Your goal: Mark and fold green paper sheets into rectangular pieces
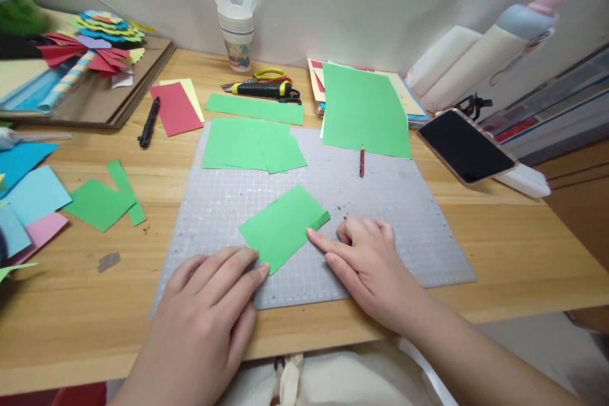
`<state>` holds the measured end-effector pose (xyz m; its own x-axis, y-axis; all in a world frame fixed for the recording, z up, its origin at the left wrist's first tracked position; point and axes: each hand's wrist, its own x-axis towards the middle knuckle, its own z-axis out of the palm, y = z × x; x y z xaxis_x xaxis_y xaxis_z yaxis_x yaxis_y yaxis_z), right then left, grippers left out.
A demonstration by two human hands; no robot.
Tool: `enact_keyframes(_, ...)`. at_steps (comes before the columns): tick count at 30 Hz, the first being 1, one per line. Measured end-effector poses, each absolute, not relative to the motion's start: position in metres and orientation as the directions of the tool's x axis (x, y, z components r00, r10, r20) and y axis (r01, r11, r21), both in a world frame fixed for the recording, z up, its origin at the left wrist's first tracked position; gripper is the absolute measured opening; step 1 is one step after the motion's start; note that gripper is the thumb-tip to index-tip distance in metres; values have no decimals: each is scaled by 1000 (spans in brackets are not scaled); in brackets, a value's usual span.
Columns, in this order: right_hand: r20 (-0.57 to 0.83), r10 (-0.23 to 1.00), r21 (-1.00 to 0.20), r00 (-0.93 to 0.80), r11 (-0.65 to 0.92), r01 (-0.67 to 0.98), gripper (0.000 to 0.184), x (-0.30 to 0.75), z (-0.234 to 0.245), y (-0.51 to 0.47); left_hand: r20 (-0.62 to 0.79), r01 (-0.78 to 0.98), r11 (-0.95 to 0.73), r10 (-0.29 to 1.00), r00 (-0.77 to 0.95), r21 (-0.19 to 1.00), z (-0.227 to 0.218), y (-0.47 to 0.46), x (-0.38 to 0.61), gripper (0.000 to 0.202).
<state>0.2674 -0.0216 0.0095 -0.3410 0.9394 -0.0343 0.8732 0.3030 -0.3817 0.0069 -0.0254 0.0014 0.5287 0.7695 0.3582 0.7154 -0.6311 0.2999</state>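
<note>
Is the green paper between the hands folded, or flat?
The green paper is folded along one edge: a narrow, darker strip shows beside the right hand.

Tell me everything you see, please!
Desk: 1, light brown, across picture
Cutting mat: 1, grey, on desk
Green paper: 1, green, mat's middle
Green pieces: at least 2, green, mat's back
Green strip: 1, green, behind them
Big sheet: 1, green, on paper stack
Pencil: 1, red-black, on mat
Phone: 1, black, right
Cutter: 1, black-yellow, behind strip
Scissors: count unclear, yellow handle, behind cutter
Cups: one stack, mostly white, back
Pen: 1, black, left of mat
Cards: 2, red and yellow, beside pen
Scraps: 2, green, left
Loose papers: several, blue and pink, far left
Crafts: several, multicoloured, back left
Unclear long object: 1, pale, back right
Left hand, right hand: 2, bare, at green paper
</note>
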Motion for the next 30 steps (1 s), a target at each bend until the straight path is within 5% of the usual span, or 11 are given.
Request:
enact_keyframes(4, -65, 895, -380, -441, 386, 841, 38, 266, 12, -22, 365, 705, -652, 751, 551, 280, 1, -24, 5, 28)
enact_keyframes(19, -15, 981, -322, -193, 177, 930, 38, 293, 8, -4, 365, 691, -683, 721, 589, 235, 0, -22, 1, 27)
enact_keyframes(30, 138, 936, -194, -323, 345, 918, 38, 280, 13, -1, 378, 725, -659, 734, 564, 200, 0, -28, 9, 26)
